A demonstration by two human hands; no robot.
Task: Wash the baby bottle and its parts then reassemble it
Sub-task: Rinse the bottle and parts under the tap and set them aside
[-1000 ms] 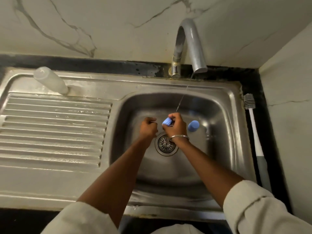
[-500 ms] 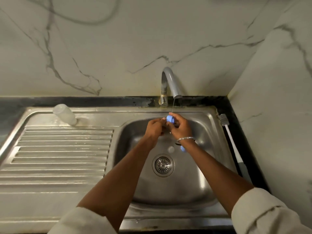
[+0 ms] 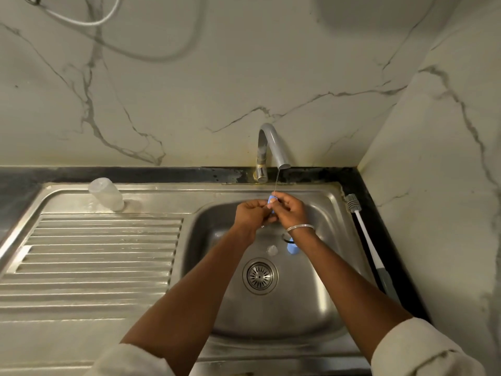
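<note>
Small blue part (image 3: pixel 272 200) under thin stream from tap (image 3: pixel 273 147), above sink (image 3: pixel 189 194), pinched between right grip (image 3: pixel 288 211) and left grip (image 3: pixel 250 217), clear teat (image 3: pixel 272 250) and blue cap (image 3: pixel 292 248) in the basin, bottle (image 3: pixel 106 195) standing on drainboard (image 3: pixel 95 253), brush (image 3: pixel 363 232) on desk (image 3: pixel 162 175) at right.

Grey-veined white marble wall (image 3: pixel 244 77); steel-grey ribbed sink (image 3: pixel 108 253); small blue bottle part (image 3: pixel 271 198); white-handled brush (image 3: pixel 364 232); black surface (image 3: pixel 162 175).

Pale veined marble walls (image 3: pixel 244 77), black counter strip (image 3: pixel 162 175), steel sink (image 3: pixel 311 308), ribbed drainboard (image 3: pixel 95 253), curved grey tap (image 3: pixel 273 142)
</note>
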